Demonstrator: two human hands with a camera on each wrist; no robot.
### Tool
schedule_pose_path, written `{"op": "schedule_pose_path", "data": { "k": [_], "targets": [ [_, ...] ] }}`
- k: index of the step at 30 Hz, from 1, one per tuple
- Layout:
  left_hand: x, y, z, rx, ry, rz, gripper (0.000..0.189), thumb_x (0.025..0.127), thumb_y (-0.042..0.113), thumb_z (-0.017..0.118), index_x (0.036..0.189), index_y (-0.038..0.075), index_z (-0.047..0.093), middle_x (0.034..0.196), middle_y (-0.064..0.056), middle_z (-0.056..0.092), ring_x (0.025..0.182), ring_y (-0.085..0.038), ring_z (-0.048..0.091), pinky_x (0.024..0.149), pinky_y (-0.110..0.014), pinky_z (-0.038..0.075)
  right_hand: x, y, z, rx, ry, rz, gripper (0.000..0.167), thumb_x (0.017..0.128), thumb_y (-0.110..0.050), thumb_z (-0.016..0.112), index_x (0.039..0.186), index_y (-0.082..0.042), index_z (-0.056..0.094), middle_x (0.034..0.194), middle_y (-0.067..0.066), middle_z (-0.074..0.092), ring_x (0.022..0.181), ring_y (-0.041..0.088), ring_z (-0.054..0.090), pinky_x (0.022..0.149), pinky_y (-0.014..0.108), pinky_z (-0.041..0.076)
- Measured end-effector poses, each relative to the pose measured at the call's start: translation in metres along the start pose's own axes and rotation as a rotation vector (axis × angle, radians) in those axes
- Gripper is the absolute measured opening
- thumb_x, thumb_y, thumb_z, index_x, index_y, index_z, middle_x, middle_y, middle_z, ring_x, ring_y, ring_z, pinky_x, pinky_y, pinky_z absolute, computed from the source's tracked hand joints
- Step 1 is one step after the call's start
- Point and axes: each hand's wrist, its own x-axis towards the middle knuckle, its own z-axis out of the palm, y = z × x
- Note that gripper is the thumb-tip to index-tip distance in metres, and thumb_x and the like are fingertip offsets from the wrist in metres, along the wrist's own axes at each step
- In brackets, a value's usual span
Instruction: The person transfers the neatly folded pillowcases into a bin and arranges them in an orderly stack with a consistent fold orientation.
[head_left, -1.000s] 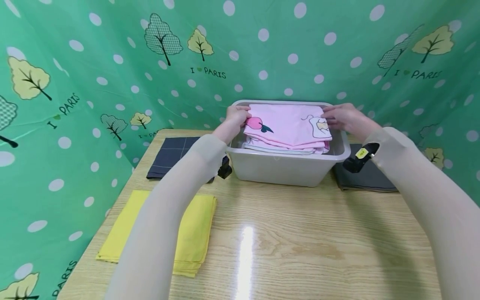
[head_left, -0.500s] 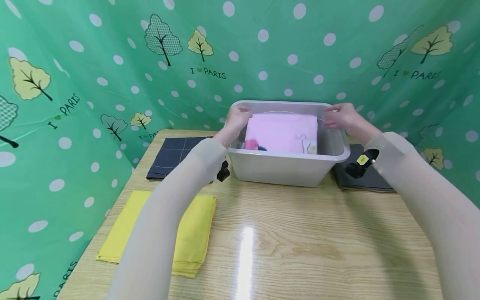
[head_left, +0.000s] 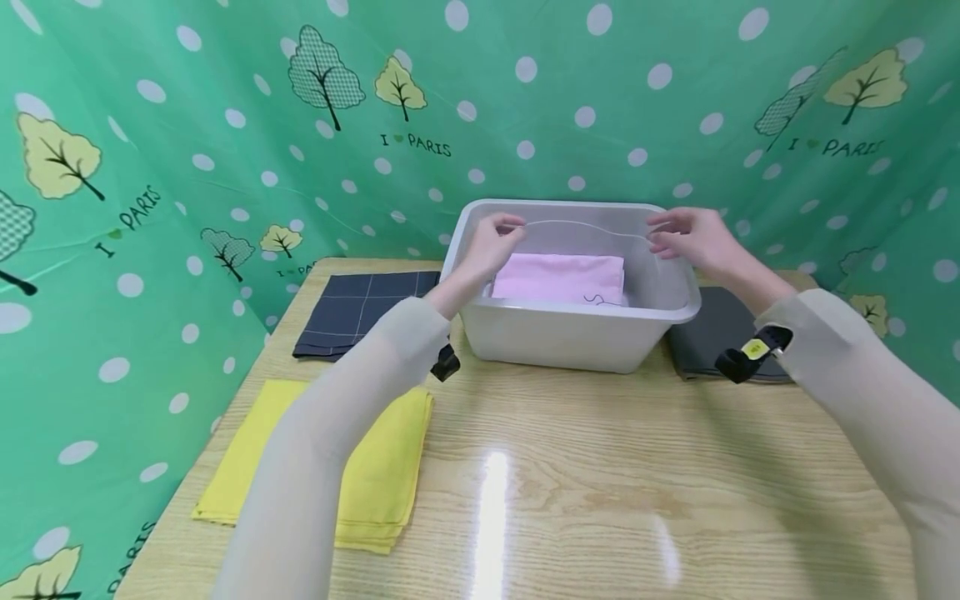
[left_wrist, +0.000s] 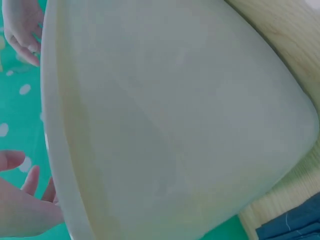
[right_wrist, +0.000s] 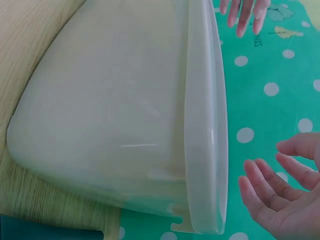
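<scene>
A pink folded cloth (head_left: pixel 558 273) with a printed pattern lies inside the light grey plastic bin (head_left: pixel 547 337); the near wall hides its front part. Over the bin's left side is my left hand (head_left: pixel 491 246), fingers loosely bent and apart from the cloth. My right hand (head_left: pixel 693 237) hovers at the right rim. In the right wrist view that hand (right_wrist: pixel 285 200) has its fingers spread and nothing in them. The left wrist view shows the left hand (left_wrist: pixel 25 205) likewise loose beside the rim. A thin pale line crosses the bin between the hands in the head view.
A navy cloth with white lines (head_left: pixel 352 312) lies left of the bin, and a dark grey folded cloth (head_left: pixel 708 333) lies to its right. Nearer, a yellow folded cloth (head_left: pixel 386 467) rests on the wooden table (head_left: pixel 600 492). A green dotted curtain (head_left: pixel 555 92) hangs behind.
Both hands have let go of the pink cloth, which has dropped deeper into the bin. My left hand has since shifted slightly right over it; the right hand stays near the rim.
</scene>
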Motion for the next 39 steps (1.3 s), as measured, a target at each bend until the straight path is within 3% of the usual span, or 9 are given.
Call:
{"op": "schedule_pose_path", "data": {
  "k": [9,16,23,28,30,32,34,38,39],
  "targets": [
    [-0.016,0.004,0.010,-0.008,0.007,0.158,0.026,0.085,0.006,0.051,0.109,-0.001,0.057,0.105,-0.013,0.059,0.096,-0.021,0.053,0.080,-0.021,0.043,-0.018,0.000,-0.003,0.004,0.011,-0.056,0.039,0.091,-0.021,0.047,0.121,0.003,0.048,0.113,0.026,0.053,0.075,0.003,0.059,0.067,0.017,0.048],
    [-0.026,0.005,0.017,-0.031,-0.010,0.245,0.025,0.084,0.003,0.051,0.107,-0.003,0.057,0.105,-0.014,0.060,0.094,-0.020,0.054,0.081,-0.017,0.041,-0.033,0.000,-0.006,-0.076,0.011,-0.049,0.042,0.091,-0.028,0.046,0.123,-0.001,0.047,0.114,0.023,0.053,0.090,0.025,0.057,0.065,0.015,0.045],
    [-0.041,0.007,0.026,-0.030,-0.031,0.327,0.025,0.083,0.003,0.051,0.107,-0.002,0.057,0.105,-0.015,0.060,0.090,-0.018,0.055,0.077,-0.019,0.043,-0.048,0.006,-0.012,-0.073,0.043,-0.051,0.042,0.090,-0.029,0.047,0.122,-0.001,0.048,0.114,0.021,0.053,0.082,0.004,0.058,0.065,0.017,0.048],
    [-0.051,0.009,0.033,-0.008,-0.023,0.356,0.024,0.083,0.004,0.052,0.107,0.001,0.058,0.105,-0.010,0.061,0.090,-0.014,0.056,0.076,-0.016,0.043,-0.058,0.013,-0.015,-0.082,0.072,-0.060,0.041,0.090,-0.028,0.049,0.121,-0.001,0.048,0.114,0.021,0.053,0.077,-0.009,0.054,0.076,0.036,0.047],
    [-0.055,0.008,0.037,-0.018,-0.030,0.369,0.024,0.083,0.004,0.052,0.107,0.001,0.058,0.105,-0.010,0.061,0.090,-0.014,0.056,0.077,-0.016,0.043,-0.061,0.017,-0.016,-0.092,0.085,-0.062,0.041,0.090,-0.028,0.049,0.122,-0.002,0.048,0.115,0.021,0.053,0.076,-0.013,0.051,0.076,0.032,0.046],
    [-0.059,0.008,0.041,-0.041,-0.043,0.392,0.024,0.083,0.002,0.052,0.107,0.000,0.058,0.104,-0.011,0.060,0.090,-0.015,0.056,0.077,-0.018,0.044,-0.064,0.021,-0.017,-0.103,0.098,-0.069,0.040,0.090,-0.028,0.049,0.123,-0.004,0.049,0.115,0.020,0.053,0.076,-0.014,0.051,0.071,0.021,0.045],
    [-0.062,0.008,0.045,-0.060,-0.058,0.411,0.024,0.083,0.001,0.053,0.106,-0.001,0.058,0.105,-0.012,0.060,0.090,-0.016,0.056,0.077,-0.019,0.044,-0.068,0.026,-0.019,-0.113,0.110,-0.074,0.041,0.090,-0.029,0.049,0.123,-0.005,0.049,0.115,0.020,0.053,0.078,-0.012,0.051,0.069,0.018,0.044],
    [-0.070,0.008,0.053,-0.102,-0.081,0.437,0.024,0.083,0.000,0.053,0.107,-0.002,0.058,0.105,-0.014,0.060,0.090,-0.019,0.057,0.078,-0.020,0.045,-0.073,0.038,-0.022,-0.081,0.127,-0.097,0.039,0.089,-0.030,0.051,0.122,-0.008,0.051,0.112,0.015,0.056,0.088,0.010,0.058,0.075,0.032,0.047],
    [-0.073,0.009,0.055,-0.112,-0.084,0.442,0.024,0.083,0.000,0.053,0.106,-0.002,0.058,0.105,-0.015,0.060,0.090,-0.019,0.057,0.077,-0.019,0.044,-0.074,0.040,-0.023,-0.087,0.134,-0.093,0.040,0.089,-0.031,0.051,0.122,-0.009,0.051,0.111,0.014,0.056,0.088,0.010,0.058,0.075,0.031,0.047]
  ]
}}
